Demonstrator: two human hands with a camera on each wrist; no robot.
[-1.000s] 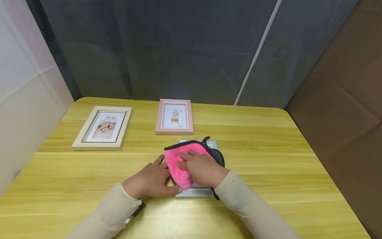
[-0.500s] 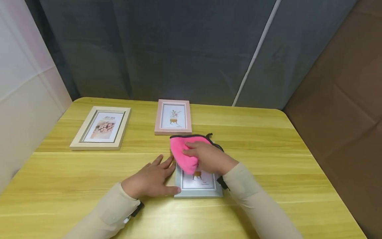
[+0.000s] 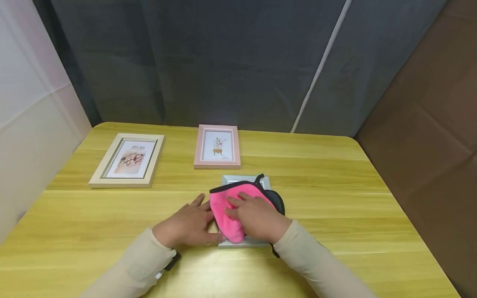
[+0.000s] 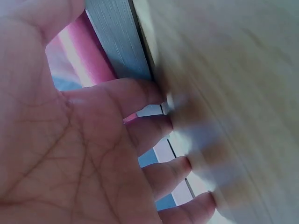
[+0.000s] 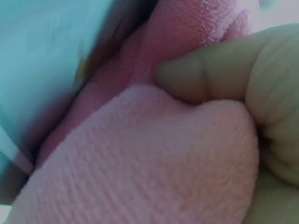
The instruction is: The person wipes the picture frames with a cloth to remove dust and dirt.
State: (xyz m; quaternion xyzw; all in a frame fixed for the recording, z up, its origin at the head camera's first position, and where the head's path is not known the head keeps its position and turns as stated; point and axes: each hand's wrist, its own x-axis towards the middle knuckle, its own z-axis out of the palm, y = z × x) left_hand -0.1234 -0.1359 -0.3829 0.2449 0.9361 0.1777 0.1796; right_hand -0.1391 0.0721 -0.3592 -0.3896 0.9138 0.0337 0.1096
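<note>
The grey frame (image 3: 253, 243) lies flat on the table (image 3: 335, 186), just below the centre of the head view, mostly covered by the cloth (image 3: 221, 203); only its top rim and bottom rim show clearly. The relation that matters is a stack: right hand (image 3: 258, 219) over cloth, cloth over frame. The right hand comes in from the lower right and holds the cloth, its thumb pressed into a fold in the right wrist view, so the grip is narrow there. The left hand (image 3: 188, 225) lies at the frame's left side, holding nothing, fingers spread and straight, thumb at the lower left corner. Both hands are close to the frame; the right is over it, the left beside it. The frame's long axis runs nearly straight up the picture; which way its print faces cannot be told under the cloth. The cloth's pink part narrows towards the bottom of the picture, while its dark loop points to the upper right. Beyond, the pink frame (image 3: 217, 146) sits at upper centre, and the cream frame (image 3: 128, 159) left of it.
</note>
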